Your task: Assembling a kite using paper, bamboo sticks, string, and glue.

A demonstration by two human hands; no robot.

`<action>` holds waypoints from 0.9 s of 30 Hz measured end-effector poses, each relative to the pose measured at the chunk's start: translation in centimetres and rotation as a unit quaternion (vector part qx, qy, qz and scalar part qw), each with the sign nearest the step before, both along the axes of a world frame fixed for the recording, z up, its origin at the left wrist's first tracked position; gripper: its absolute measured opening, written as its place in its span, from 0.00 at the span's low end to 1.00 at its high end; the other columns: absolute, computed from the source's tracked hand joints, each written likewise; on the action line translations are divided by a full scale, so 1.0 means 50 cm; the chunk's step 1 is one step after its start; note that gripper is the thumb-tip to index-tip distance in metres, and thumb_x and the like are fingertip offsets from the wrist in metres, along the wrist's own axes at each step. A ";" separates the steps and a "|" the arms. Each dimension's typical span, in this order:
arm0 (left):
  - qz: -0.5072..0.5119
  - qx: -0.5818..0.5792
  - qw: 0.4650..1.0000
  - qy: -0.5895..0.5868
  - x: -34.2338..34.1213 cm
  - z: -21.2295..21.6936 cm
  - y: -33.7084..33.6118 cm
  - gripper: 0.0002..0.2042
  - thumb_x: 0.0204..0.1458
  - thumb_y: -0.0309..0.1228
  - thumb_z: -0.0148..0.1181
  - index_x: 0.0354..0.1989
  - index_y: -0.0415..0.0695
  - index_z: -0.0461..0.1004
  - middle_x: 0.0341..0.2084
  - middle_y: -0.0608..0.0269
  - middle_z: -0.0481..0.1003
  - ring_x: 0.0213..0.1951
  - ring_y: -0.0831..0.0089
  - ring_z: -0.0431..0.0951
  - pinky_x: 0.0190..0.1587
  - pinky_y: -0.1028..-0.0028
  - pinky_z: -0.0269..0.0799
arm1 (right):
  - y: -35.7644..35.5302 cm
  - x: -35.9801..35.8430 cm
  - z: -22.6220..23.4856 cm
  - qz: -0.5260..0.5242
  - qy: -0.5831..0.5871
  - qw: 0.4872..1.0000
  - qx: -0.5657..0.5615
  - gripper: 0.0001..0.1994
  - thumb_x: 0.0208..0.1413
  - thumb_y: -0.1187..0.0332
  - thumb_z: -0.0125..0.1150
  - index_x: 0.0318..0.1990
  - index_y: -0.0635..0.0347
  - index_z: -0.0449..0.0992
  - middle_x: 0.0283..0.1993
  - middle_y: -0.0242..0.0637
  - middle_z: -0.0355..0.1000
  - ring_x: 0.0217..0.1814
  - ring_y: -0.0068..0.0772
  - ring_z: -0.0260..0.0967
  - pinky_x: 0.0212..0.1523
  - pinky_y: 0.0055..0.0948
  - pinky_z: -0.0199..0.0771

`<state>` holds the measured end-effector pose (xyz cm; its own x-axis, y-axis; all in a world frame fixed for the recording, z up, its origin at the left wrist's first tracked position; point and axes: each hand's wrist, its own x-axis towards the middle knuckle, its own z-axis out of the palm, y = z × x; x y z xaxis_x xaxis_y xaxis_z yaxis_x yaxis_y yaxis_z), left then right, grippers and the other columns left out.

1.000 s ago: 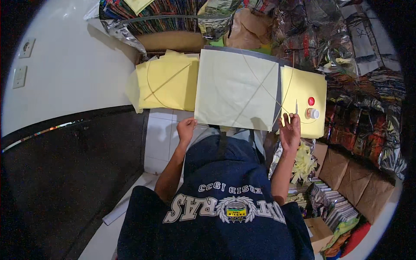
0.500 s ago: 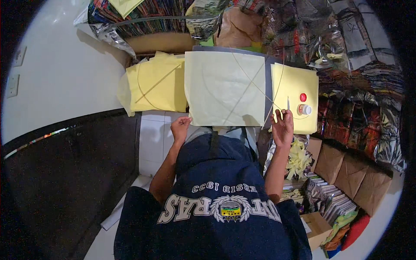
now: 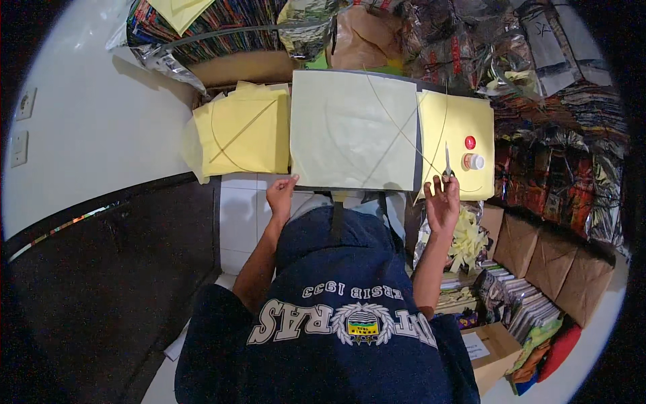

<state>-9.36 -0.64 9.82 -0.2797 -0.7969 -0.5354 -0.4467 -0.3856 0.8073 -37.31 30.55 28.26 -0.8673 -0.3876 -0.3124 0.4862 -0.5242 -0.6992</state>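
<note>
Right hand [image 3: 442, 202] is closed around a pair of small scissors [image 3: 447, 160], whose blades point away from the person over the yellow sheet [image 3: 456, 128] on the right. Left hand [image 3: 280, 196] rests at the near left corner of the pale paper kite [image 3: 354, 131], its fingers curled and touching the kite's near edge; whether they pinch the paper cannot be told.

That pale kite is the largest thing in front of the person. It lies flat on a dark board [image 3: 418, 145] between the two hands, with thin crossed sticks showing as a diagonal and a curved line across it. To its left, just beside it, lies a stack of yellow kites [image 3: 242, 131] with the same crossed lines. The yellow sheet on the right reaches partly under the board's right edge.

On that yellow sheet, just right of the scissors, stand a small white bottle [image 3: 474, 161] and, a little farther off, a red cap [image 3: 470, 142]. Near the right forearm, below the sheet, a bunch of pale yellow paper scraps [image 3: 469, 237] sits among stacked goods.
</note>
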 end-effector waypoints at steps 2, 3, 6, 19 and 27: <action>0.066 0.042 0.997 0.022 -0.005 0.016 -0.004 0.17 0.61 0.42 0.69 0.40 0.37 0.80 0.26 0.71 0.74 0.27 0.82 0.69 0.28 0.77 0.66 | 0.001 0.000 0.000 0.006 0.002 1.000 -0.011 0.11 0.69 0.62 0.63 0.54 0.52 0.76 0.52 0.28 0.75 0.62 0.35 0.70 0.64 0.45 0.71; 0.065 0.044 0.997 0.020 -0.003 0.026 -0.004 0.17 0.61 0.42 0.69 0.40 0.37 0.80 0.26 0.71 0.74 0.27 0.82 0.69 0.28 0.77 0.66 | 0.003 0.000 0.000 0.005 0.001 1.000 -0.010 0.11 0.69 0.62 0.63 0.54 0.52 0.76 0.52 0.28 0.75 0.62 0.35 0.70 0.64 0.45 0.71; 0.157 0.108 0.976 0.107 0.011 0.039 -0.010 0.23 0.66 0.53 0.61 0.44 0.41 0.77 0.25 0.71 0.70 0.22 0.81 0.65 0.24 0.76 0.60 | 0.009 0.000 -0.005 0.005 -0.003 1.000 -0.014 0.11 0.69 0.62 0.64 0.54 0.52 0.75 0.52 0.28 0.75 0.62 0.35 0.70 0.63 0.45 0.72; 0.055 0.056 0.996 0.031 0.018 0.018 0.009 0.10 0.60 0.35 0.70 0.36 0.40 0.83 0.24 0.71 0.77 0.26 0.82 0.72 0.29 0.77 0.66 | 0.001 -0.018 -0.015 0.023 -0.008 1.000 -0.009 0.10 0.69 0.63 0.63 0.53 0.52 0.75 0.52 0.28 0.75 0.63 0.36 0.70 0.64 0.47 0.71; 0.041 0.046 0.998 0.004 0.011 0.015 0.006 0.10 0.56 0.34 0.74 0.33 0.41 0.82 0.23 0.71 0.77 0.25 0.83 0.72 0.28 0.78 0.67 | 0.003 -0.038 -0.022 0.038 -0.001 0.999 -0.013 0.10 0.69 0.62 0.63 0.53 0.52 0.75 0.53 0.28 0.75 0.62 0.35 0.69 0.63 0.45 0.71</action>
